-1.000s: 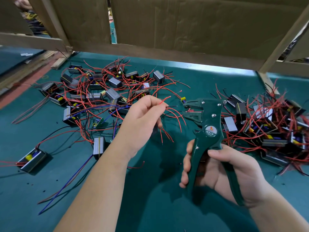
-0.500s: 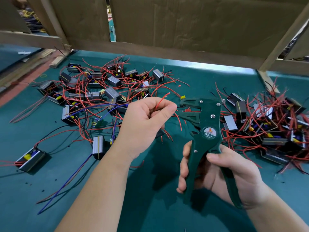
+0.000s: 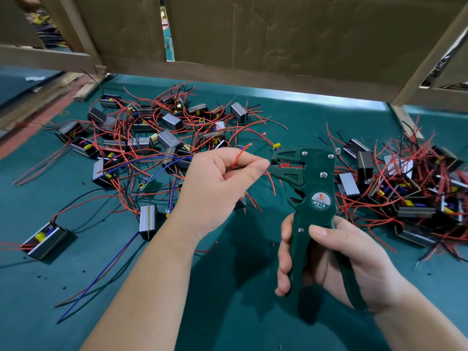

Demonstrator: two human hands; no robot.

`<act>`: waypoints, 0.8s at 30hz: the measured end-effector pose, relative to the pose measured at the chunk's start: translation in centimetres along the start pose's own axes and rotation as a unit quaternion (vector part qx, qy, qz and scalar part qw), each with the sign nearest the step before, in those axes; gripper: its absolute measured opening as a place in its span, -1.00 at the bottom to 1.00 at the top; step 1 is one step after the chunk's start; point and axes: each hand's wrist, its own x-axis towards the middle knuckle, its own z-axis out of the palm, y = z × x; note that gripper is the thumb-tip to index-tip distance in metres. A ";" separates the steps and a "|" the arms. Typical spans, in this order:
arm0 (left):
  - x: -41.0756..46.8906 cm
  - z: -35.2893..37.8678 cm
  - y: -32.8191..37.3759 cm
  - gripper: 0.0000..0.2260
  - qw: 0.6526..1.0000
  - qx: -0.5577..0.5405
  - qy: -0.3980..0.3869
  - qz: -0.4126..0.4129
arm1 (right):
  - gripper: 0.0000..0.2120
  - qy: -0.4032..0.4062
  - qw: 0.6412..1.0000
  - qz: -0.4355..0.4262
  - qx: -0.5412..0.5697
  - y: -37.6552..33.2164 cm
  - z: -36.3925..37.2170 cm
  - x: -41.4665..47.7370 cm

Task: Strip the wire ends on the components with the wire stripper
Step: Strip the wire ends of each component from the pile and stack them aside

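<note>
My right hand [image 3: 331,259] grips the handles of a dark green wire stripper [image 3: 312,188], held upright with its jaws pointing left. My left hand [image 3: 215,188] pinches thin red wires [image 3: 239,154] between thumb and fingers, right at the mouth of the jaws. A red wire end lies inside the jaws. Another red end sticks up above my fingers. The component these wires belong to is mostly hidden under my left hand.
On the green table [image 3: 240,287], a heap of small boxy components with red wires [image 3: 152,138] lies at the left. A second heap [image 3: 410,188] lies at the right. One component [image 3: 45,240] sits apart, front left. Cardboard panels [image 3: 278,41] wall the back.
My left hand closed on the red wires and moved right, bringing a wire end into the stripper's jaws. The stripper has stayed in about the same place in my right hand.
</note>
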 end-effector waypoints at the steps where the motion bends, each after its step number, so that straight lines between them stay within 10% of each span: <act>1: 0.0 0.0 0.0 -0.92 1.000 0.002 -0.001 0.001 | -0.61 0.001 1.000 0.001 -0.001 0.0 0.0 0.0; 10: 0.0 -0.4 0.2 -0.88 0.999 0.035 -0.029 -0.012 | -0.58 0.083 0.996 0.007 0.013 0.4 1.1 0.3; 16: -0.1 0.0 -0.6 -0.64 0.963 0.259 -0.077 0.003 | -0.63 0.148 0.986 -0.041 0.069 0.1 1.5 0.9; 24: 0.1 0.7 -0.2 -0.78 0.992 -0.072 -0.005 -0.101 | -0.42 0.094 0.982 -0.136 0.087 -0.3 0.4 0.5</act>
